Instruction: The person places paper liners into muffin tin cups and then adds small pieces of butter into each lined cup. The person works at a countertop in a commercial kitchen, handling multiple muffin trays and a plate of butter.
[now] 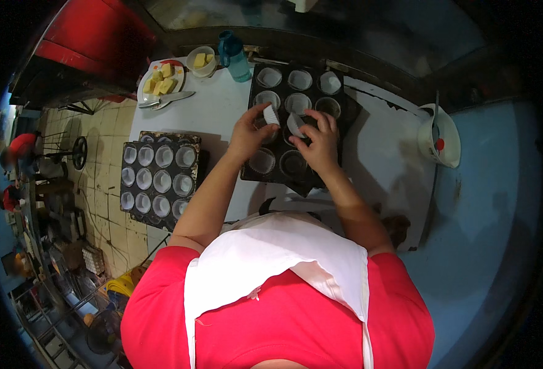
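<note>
My left hand (249,133) grips a stack of white paper baking cups (271,115) above the middle of a dark metal muffin tin (313,78). Between the fingers of my right hand (319,140) is a single paper cup (296,124), tilted over the same tin. Several wells of this tin hold paper cups, among them the whole back row. Bare metal shows in the well at the right of the second row (327,108) and in a front well (293,163). Some wells are hidden under my hands.
Stacked muffin tins (154,173) lined with paper cups stand at the left. Behind them are a plate of yellow pieces (142,92), a knife (177,97), a plastic tub (202,71) and a blue water jug (239,64). A white container (451,133) stands right. People in red work far left.
</note>
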Demonstrator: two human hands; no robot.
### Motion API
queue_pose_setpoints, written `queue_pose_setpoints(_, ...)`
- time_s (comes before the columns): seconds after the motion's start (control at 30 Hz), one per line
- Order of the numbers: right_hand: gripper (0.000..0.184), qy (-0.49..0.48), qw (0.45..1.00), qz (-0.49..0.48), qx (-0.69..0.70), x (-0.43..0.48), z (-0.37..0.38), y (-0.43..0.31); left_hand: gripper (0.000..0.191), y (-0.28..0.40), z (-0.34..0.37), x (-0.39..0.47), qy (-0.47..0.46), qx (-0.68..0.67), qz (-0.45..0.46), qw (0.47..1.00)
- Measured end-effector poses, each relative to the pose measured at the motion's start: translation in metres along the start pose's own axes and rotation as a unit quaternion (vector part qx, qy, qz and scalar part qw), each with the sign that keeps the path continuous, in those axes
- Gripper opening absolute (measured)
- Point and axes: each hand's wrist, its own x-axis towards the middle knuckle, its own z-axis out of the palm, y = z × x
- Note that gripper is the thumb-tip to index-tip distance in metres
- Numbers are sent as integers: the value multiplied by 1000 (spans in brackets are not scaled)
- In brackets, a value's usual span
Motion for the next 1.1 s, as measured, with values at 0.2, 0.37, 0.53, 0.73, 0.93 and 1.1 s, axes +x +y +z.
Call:
queue_pose_setpoints(0.2, 21, 52, 995, 10, 88, 11, 6, 5, 63, 10, 17, 13, -33, 41, 48, 997)
queue_pose_setpoints(0.37, 21, 114, 990, 12, 87, 25, -4, 34, 63, 7, 41, 39, -58, 3, 28, 998)
queue_pose_setpoints(0.53, 28, 103, 986, 56, -116, 15, -23, 60, 64, -1, 46, 56, -32, 53, -31, 998)
queue_pose_setpoints(0.73, 29, 86, 996, 29, 14, -2, -25, 47, 64, 3, 62, 38, -70, 106, 107, 986)
queue_pose_setpoints(0.93, 27, 112, 991, 24, 67, -18, -31, 42, 63, 6, 67, 20, -112, -6, -5, 994)
queue_pose_setpoints(1.1, 29, 96, 992, 12, -76, -34, -40, 35, 64, 12, 47, 7, -69, 178, 76, 979)
